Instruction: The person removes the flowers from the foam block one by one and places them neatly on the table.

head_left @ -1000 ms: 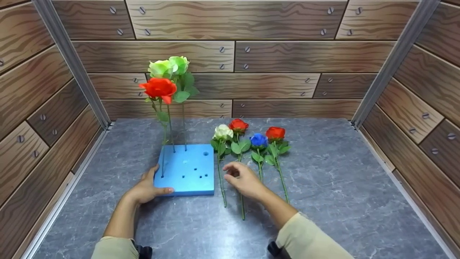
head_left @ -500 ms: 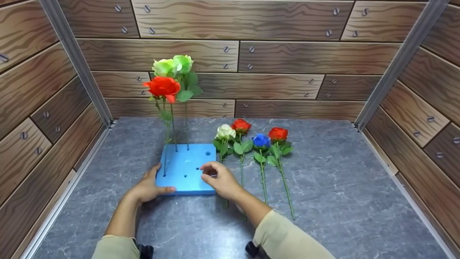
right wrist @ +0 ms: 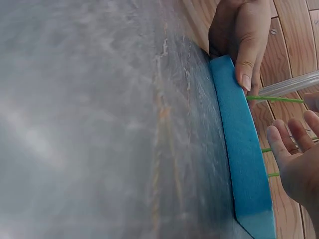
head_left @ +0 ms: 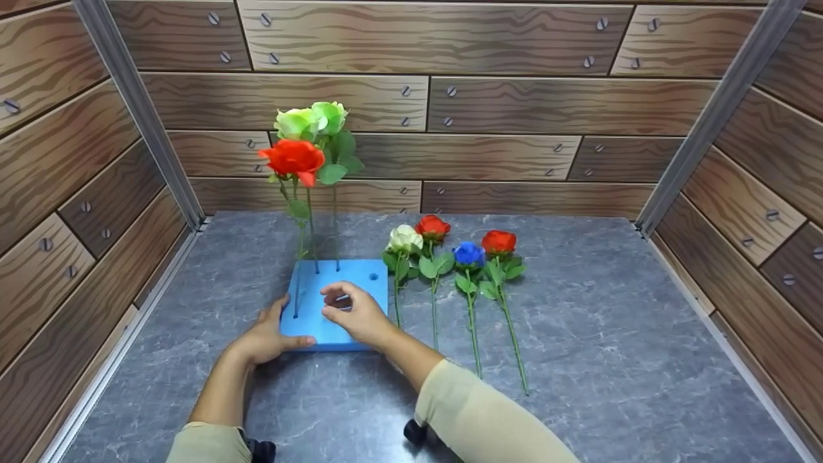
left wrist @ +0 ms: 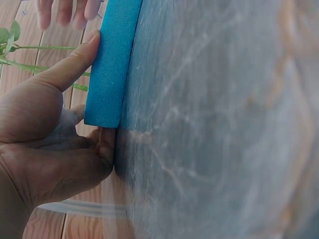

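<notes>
A blue foam block (head_left: 341,333) with holes in its top lies on the tabletop. Three roses stand upright in it: a red rose (head_left: 293,158) and two pale green roses (head_left: 329,118). My left hand (head_left: 263,331) grips the block's near left corner, its thumb on the top face and its fingers around the side, as the left wrist view shows. Over the middle of the block hovers my right hand (head_left: 357,315), fingers bent loosely, thumb apart from them, nothing held. In the right wrist view those right-hand fingers (right wrist: 285,144) are above the block, close to green stems (right wrist: 266,150).
Right of the block lie a white rose (head_left: 404,239), a red rose (head_left: 433,227), a blue rose (head_left: 469,254) and another red rose (head_left: 499,242), stems toward me. Wood-patterned walls (head_left: 501,103) enclose the grey marbled table (head_left: 611,334) on three sides.
My right hand has moved left from above the lying stems to over the middle of the block. The left hand stays on the block's corner.
</notes>
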Available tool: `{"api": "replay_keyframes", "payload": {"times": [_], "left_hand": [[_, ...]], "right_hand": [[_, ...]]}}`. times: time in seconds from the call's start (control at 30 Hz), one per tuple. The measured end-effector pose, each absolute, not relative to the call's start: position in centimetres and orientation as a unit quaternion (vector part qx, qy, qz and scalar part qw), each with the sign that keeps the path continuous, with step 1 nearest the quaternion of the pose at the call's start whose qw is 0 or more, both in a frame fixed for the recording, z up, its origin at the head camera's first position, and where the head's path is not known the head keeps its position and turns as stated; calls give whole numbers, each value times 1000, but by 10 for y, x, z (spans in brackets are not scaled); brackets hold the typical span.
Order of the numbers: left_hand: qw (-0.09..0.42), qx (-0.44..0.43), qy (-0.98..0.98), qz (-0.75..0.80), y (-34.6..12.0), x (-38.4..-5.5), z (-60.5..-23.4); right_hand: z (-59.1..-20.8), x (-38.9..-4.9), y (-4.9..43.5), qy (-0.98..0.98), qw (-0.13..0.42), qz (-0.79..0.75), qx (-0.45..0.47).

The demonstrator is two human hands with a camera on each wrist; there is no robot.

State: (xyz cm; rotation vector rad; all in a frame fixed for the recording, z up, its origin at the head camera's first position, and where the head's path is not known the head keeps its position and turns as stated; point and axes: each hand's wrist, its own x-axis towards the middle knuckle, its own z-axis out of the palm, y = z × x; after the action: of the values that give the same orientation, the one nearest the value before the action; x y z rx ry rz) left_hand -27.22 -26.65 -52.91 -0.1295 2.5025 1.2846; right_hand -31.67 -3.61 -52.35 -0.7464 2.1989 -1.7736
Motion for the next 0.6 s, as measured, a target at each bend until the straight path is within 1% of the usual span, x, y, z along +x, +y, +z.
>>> {"api": "replay_keyframes", "payload": {"times": [0.3, 0.6], "left_hand": [[156, -38, 877, 453, -265, -274, -531], [158, -41, 875, 457, -266, -273, -529]], "right_hand": [[-530, -332, -56, 717, 125, -646, -229], [-537, -336, -74, 668, 129, -700, -214]]}}
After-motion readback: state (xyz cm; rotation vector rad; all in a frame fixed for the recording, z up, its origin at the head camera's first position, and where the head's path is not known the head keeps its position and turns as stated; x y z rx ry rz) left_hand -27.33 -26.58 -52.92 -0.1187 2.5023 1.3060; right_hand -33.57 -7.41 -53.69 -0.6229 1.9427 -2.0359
